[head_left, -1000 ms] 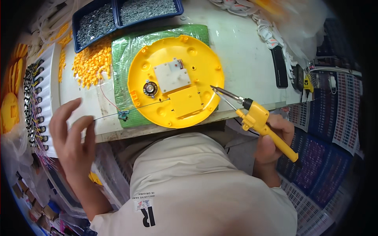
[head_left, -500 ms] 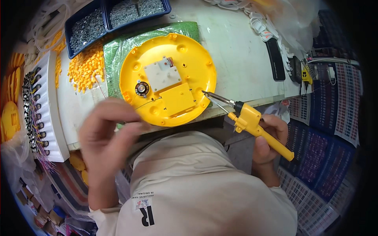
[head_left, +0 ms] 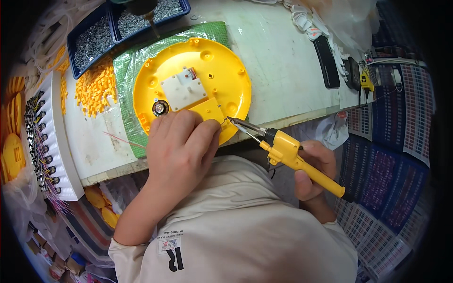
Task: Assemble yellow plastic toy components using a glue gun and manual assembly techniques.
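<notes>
A round yellow plastic shell lies hollow side up on the bench, carrying a white gearbox-like block, a small round speaker and a yellow rectangular box. My left hand rests over the shell's near side, fingers bent and closed at the box's near edge. What its fingertips hold, if anything, is hidden beneath them. In my right hand is a yellow soldering gun. Its dark tip and thin feed tube meet at the box's right end, close to my left fingertips.
Under the shell lies a green mat. A blue tray of screws and a heap of small yellow pieces stand at the left, beside a white rack of speakers. A screwdriver bit hangs above the tray.
My left hand has moved right and inward, onto the shell, covering the box's near edge. The soldering gun's tip has moved from the shell's right side to the box's end.
</notes>
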A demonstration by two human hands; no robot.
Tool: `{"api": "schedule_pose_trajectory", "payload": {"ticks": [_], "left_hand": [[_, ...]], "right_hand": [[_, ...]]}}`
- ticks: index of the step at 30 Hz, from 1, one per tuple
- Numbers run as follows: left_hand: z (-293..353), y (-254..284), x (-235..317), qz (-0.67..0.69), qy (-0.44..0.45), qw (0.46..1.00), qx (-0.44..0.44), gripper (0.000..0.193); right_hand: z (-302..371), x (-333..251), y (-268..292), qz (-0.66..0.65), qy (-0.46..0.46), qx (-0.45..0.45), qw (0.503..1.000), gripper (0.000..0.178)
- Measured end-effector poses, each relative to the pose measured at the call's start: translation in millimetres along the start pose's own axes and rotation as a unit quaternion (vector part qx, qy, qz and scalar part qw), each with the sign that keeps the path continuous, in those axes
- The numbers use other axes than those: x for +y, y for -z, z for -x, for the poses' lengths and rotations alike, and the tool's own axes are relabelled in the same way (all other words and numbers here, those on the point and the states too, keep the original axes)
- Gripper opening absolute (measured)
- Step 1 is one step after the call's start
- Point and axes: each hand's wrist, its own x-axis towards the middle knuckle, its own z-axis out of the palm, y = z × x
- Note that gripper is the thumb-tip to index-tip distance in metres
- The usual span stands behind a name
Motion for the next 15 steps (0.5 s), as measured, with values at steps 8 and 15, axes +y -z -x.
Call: {"api": "schedule_pose_trajectory", "payload": {"ticks": [8,15], "left_hand": [[-0.6,-3.1,1.6,0.005,0.003,1.000,0.021,0.018],[-2.8,-4.9,1.4,0.004,0.000,1.000,0.024,0.018]], "right_hand": [[-2.5,0.7,-2.2,-0.003,0.007,-0.007,1.000,0.046],[-4.0,-0.1,-3.3,-0.001,0.009,-0.007,1.000,0.046]]}}
